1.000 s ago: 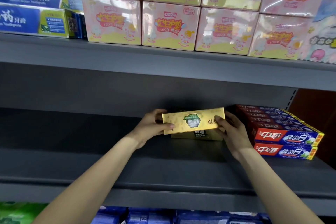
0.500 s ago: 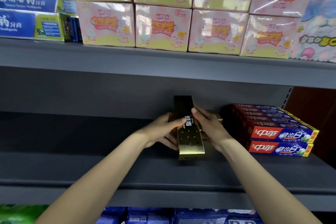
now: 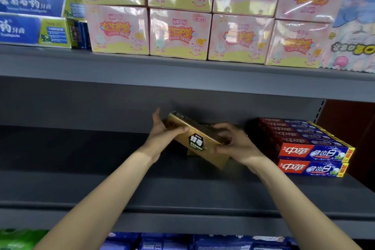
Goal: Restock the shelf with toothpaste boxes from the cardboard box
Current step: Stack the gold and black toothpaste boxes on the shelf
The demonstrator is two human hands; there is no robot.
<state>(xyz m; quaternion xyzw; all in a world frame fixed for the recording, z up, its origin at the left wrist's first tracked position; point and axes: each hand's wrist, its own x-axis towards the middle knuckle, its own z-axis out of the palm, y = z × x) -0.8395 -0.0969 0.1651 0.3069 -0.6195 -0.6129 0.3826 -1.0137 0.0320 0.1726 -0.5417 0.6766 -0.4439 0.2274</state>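
A gold toothpaste box (image 3: 197,142) with a dark hexagon label is held slantwise above the middle grey shelf (image 3: 182,195), its far end up and to the left. My left hand (image 3: 162,134) grips that far end, thumb on top. My right hand (image 3: 235,144) grips the near right end with curled fingers. Another gold box (image 3: 192,152) lies on the shelf right under it, mostly hidden. The cardboard box is out of view.
Red-and-blue toothpaste boxes (image 3: 310,148) are stacked on the same shelf just right of my hands. The upper shelf holds pink wrapped packs (image 3: 180,30) and blue toothpaste boxes (image 3: 38,24). Blue packages (image 3: 182,241) line the shelf below. Left of my hands lies bare shelf.
The gold box went from lying crosswise to pointing front-to-back, and now slants diagonally. Both hands turned with it and kept their hold.
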